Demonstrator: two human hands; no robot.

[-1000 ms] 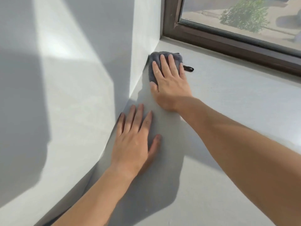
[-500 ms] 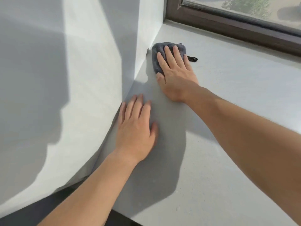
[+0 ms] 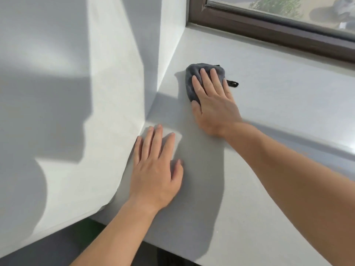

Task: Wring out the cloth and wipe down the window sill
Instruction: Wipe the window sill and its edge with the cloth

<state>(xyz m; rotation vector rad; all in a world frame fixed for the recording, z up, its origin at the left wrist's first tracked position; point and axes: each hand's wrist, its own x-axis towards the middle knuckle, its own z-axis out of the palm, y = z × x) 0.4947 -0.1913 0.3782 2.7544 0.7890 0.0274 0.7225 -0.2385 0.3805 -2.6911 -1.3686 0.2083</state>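
A bunched dark grey cloth [image 3: 192, 81] with a small black loop lies on the pale grey window sill [image 3: 278, 89], a little out from the left wall corner. My right hand [image 3: 213, 100] presses flat on the cloth with straight fingers and covers most of it. My left hand [image 3: 156, 169] rests flat on the bare sill beside the white wall, nearer to me, fingers spread and holding nothing.
A white side wall [image 3: 115, 73] bounds the sill on the left. The dark brown window frame [image 3: 269, 33] runs along the back, with glass above it. The sill's front edge [image 3: 172, 248] is below my left forearm, dark floor beyond it.
My right hand has slid the cloth away from the wall corner, to the right along the sill. My left hand has stayed flat in the same place.
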